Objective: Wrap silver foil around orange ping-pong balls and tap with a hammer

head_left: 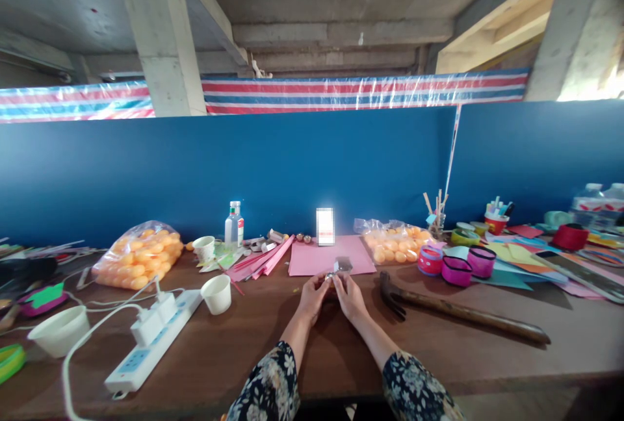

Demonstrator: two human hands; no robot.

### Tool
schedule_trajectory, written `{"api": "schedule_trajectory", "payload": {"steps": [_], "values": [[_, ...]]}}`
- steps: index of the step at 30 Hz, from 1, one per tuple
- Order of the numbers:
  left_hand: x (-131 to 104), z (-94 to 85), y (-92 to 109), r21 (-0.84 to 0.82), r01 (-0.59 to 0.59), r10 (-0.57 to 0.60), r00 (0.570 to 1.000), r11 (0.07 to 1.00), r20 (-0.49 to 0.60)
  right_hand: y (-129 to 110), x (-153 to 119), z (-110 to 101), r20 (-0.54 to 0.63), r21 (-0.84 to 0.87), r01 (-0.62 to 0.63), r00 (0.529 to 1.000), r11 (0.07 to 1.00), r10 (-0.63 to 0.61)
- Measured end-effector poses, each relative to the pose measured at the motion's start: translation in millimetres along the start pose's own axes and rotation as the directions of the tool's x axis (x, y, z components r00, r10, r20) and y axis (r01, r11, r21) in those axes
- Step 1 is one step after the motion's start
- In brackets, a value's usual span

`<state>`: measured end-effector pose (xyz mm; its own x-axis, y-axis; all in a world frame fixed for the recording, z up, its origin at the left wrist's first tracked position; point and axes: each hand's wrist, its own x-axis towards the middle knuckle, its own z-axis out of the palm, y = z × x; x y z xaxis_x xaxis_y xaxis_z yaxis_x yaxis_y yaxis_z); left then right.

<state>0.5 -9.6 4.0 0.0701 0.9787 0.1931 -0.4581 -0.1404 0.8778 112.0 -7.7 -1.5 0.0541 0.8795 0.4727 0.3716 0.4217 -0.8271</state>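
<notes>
My left hand (pixel 313 295) and my right hand (pixel 349 295) meet just above the brown table, near the front edge of a stack of pink paper (pixel 307 258). Between their fingertips is a small shiny silver object (pixel 331 275), pinched from both sides; its exact shape is too small to tell. A clear, shiny piece (pixel 344 265) shows just beyond my right fingertips, over the pink paper. The fingers of both hands are curled inward and closed. A claw hammer (pixel 468 310) lies to the right of my right hand.
On the left are a power strip (pixel 155 340), a white cup (pixel 216 294), a glass bottle (pixel 234 225) and a bag of orange balls (pixel 141 257). A second bag (pixel 397 242), magenta rings (pixel 457 270) and colored paper lie right. A blue partition (pixel 312 167) stands behind.
</notes>
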Motion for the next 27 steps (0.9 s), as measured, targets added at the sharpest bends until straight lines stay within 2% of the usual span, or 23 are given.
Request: {"api": "schedule_trajectory", "payload": {"steps": [8,15,27], "values": [[-1.1,0.6,1.4,0.000,0.015,-0.015,0.999,1.000,0.037,1.6,0.2,0.5,0.000,-0.001,-0.016,1.000,1.000,0.016],[0.4,-0.4,-0.4,0.015,0.023,-0.023,1.000,1.000,-0.001,0.7,0.0,-0.5,-0.006,-0.004,-0.001,1.000,1.000,0.001],[0.3,-0.6,-0.5,0.008,-0.009,0.009,0.999,1.000,0.046,-1.8,-0.4,-1.2,-0.009,-0.004,0.013,1.000,1.000,-0.013]]}}
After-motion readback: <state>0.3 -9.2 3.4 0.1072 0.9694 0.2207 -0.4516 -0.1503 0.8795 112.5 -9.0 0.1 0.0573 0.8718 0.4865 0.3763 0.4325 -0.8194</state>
